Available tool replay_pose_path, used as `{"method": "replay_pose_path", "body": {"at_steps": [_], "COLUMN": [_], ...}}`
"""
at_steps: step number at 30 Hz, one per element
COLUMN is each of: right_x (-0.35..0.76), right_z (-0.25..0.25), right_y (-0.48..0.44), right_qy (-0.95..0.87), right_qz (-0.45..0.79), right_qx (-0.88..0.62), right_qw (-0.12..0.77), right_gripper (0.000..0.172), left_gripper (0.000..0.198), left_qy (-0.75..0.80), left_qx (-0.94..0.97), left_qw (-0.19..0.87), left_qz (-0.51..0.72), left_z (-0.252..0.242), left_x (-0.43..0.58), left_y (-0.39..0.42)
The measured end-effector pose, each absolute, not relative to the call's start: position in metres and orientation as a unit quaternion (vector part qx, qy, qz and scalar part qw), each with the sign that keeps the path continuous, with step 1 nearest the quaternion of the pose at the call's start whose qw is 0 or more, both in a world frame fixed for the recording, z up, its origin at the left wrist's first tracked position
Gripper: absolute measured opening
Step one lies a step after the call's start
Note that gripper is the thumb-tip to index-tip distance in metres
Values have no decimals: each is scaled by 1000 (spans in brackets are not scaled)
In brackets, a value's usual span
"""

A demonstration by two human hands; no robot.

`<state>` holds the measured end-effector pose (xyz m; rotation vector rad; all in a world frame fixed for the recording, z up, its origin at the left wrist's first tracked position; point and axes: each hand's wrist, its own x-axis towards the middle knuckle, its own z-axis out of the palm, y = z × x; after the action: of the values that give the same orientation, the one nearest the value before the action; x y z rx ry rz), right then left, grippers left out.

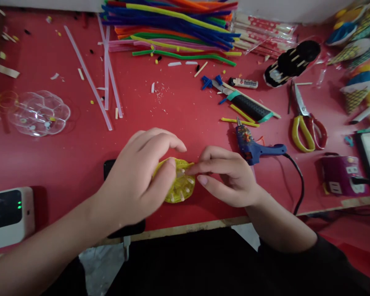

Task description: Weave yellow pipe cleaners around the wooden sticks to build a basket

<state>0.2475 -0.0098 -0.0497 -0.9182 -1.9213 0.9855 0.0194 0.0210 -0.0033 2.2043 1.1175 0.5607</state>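
A round yellow fuzzy piece, which looks like coiled pipe cleaner, rests on the red table near its front edge. Several short pale wooden pegs stand up from it. My left hand curves over its left side, thumb lying on it and index finger arched past the far rim. From the right, my right hand reaches in with the index fingertip touching the piece beside a peg. Its thumb is held apart below, and the other fingers are bent. The left part of the piece is hidden under my left hand.
A blue glue gun with a black cord lies right of my hands. Beyond are a utility knife, scissors and many coloured pipe cleaners. At left sit a clear flower-shaped tray and a white device.
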Motion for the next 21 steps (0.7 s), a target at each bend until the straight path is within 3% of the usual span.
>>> {"method": "replay_pose_path", "body": {"at_steps": [2, 6, 12, 21], "right_x": [247, 246, 245, 255], "right_z": [-52, -54, -53, -61], "right_y": [-10, -11, -13, -7], "right_qy": [-751, -756, -730, -466], "right_qz": [387, 385, 410, 596], "right_qx": [-356, -349, -352, -312], "right_qw": [399, 398, 418, 574], "right_gripper": [21, 19, 16, 7], "left_gripper": [11, 12, 5, 34], "left_qy": [363, 351, 444, 488], "left_qx": [866, 889, 838, 774], "left_qw": [227, 177, 252, 378], "left_qz": [259, 236, 194, 143], "left_z": [0, 1, 2, -7], "left_x": [20, 20, 26, 24], "left_y": [9, -8, -6, -1]}}
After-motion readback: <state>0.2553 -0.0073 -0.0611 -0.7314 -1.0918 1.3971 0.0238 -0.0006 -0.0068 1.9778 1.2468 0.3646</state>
